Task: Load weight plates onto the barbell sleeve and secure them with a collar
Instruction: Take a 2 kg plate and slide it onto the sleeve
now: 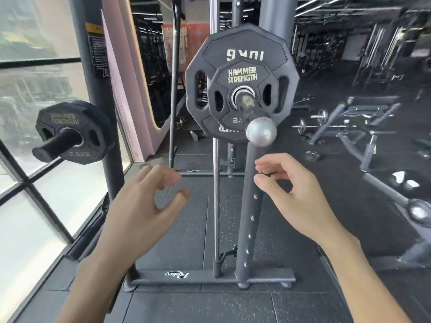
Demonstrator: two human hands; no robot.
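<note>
Head view: two black weight plates sit on the barbell sleeve (247, 103), which points towards the camera and ends in a rounded silver cap (261, 131). The large plate (242, 43), marked 10KG upside down, is at the back. The small plate (242, 75), lettered HAMMER STRENGTH, lies flat against its front face. The length of sleeve between the small plate and the cap is bare.

Below the plates both hands hover in the air, apart from the sleeve and from each other. The left hand (144, 206) is lower left of the cap; its fingers (170, 176) are loosely curled and spread, and it holds nothing. The right hand (298, 197) is just below and right of the cap, with thumb and forefinger drawn close together. Something small and dark shows between them, and I cannot tell whether it is pinched there or is only shadow.

A slanted grey upright (251, 217) runs from behind the cap down to a base bar (210, 276) on the rubber floor (186, 304). At the left edge, beside the window (35, 206), a 2.5KG plate (70, 117) hangs on a storage peg (56, 143) fixed to a post (98, 89). Benches (363, 113) stand on the floor at far right.
</note>
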